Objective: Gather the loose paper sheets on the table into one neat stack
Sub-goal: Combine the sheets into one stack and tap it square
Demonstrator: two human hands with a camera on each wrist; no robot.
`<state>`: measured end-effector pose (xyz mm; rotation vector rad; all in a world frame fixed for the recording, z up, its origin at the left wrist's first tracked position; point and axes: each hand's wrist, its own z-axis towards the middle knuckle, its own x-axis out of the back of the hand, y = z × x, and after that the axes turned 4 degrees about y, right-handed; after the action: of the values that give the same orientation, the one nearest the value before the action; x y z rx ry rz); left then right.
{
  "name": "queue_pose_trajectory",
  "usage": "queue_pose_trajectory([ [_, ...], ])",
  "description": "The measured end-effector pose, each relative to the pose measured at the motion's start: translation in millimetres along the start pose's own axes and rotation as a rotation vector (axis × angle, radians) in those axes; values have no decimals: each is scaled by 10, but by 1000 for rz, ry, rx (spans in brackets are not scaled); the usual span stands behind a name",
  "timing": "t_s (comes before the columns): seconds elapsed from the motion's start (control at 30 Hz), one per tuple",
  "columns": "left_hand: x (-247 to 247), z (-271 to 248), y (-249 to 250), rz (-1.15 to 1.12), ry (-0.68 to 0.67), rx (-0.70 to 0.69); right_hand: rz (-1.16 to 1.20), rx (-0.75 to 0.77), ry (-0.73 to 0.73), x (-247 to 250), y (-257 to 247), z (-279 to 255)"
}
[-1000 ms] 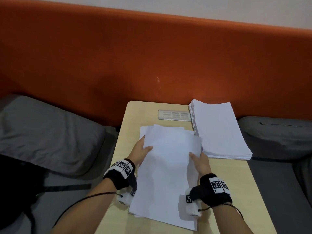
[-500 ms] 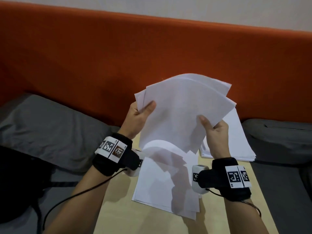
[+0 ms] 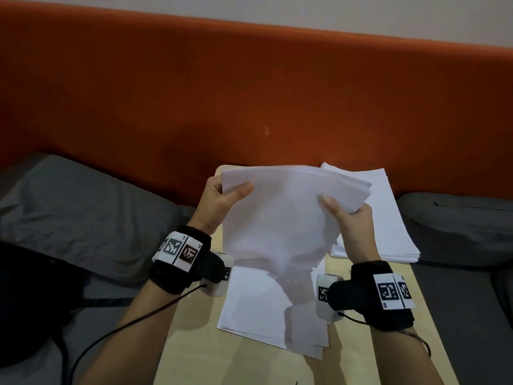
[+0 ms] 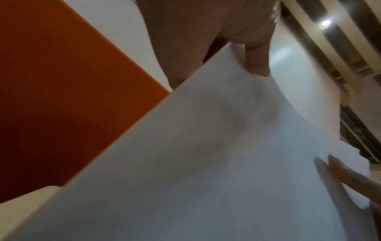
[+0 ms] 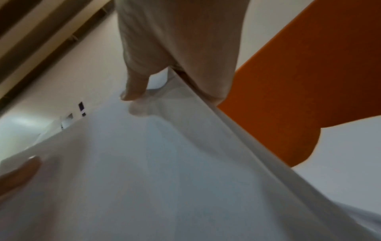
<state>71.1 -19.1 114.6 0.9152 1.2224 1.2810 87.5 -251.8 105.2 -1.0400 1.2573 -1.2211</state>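
I hold a sheaf of white paper sheets (image 3: 280, 215) upright above the table, its lower edge near the tabletop. My left hand (image 3: 222, 198) grips its upper left edge, thumb on the front. My right hand (image 3: 348, 218) grips the right edge, thumb on the front. The wrist views show the same held sheets (image 4: 206, 163) (image 5: 164, 171) with a thumb pressed on them. More loose sheets (image 3: 266, 309) lie flat on the light wooden table (image 3: 191, 351) beneath. A thick neat stack of paper (image 3: 388, 218) rests at the table's back right.
An orange padded backrest (image 3: 249, 93) rises behind the table. Grey cushions (image 3: 77, 212) lie to the left and a grey seat (image 3: 458, 232) to the right. A black bag (image 3: 25, 301) sits at the far left. Black cables run from both wrists.
Both hands lifted a sheaf off the table, raised it high, then lowered it. Its sheets, fanned half a second ago, now line up more closely. The head view shifted slightly.
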Motion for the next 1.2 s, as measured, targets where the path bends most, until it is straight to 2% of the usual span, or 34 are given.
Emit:
queue_pose_trajectory([
  [0.07, 38, -1, -153, -23, -17, 90, -28, -78, -28, 45, 130, 27],
  [0.17, 70, -116, -552, 54, -18, 319, -191, -264, -97, 105, 535, 27],
  [0.27, 110, -211, -850, 115, 36, 435, -275, -316, -98, 109, 738, 12],
  [0.43, -22, -159, -649, 61, 89, 391, -180, -187, 60, 111, 584, 29],
  [0.53, -19, -227, -754, 62, 76, 417, -167, -232, 102, 111, 695, -40],
  [0.63, 49, -319, -962, 82, 76, 467, -202, -283, 62, 156, 842, -107],
  [0.77, 71, -274, -1008, 116, 109, 462, -205, -279, 24, 183, 805, -96],
  [0.83, 52, -232, -1024, 171, 57, 439, -247, -265, 55, 214, 807, -58],
  [0.93, 50, -229, -1133, 262, -136, 446, -303, -269, 141, 326, 882, 32],
  [0.97, 77, -241, -1206, 288, -159, 470, -321, -300, 164, 384, 924, 47],
  [1.0, 107, -254, -1271, 301, -132, 495, -340, -343, 185, 438, 972, 53],
  [1.13, 257, -245, -1567, 376, 185, 519, -518, -548, 162, 601, 1320, -25],
  [1.2, 275, -205, -1646, 449, 226, 530, -618, -620, 116, 605, 1509, -100],
])
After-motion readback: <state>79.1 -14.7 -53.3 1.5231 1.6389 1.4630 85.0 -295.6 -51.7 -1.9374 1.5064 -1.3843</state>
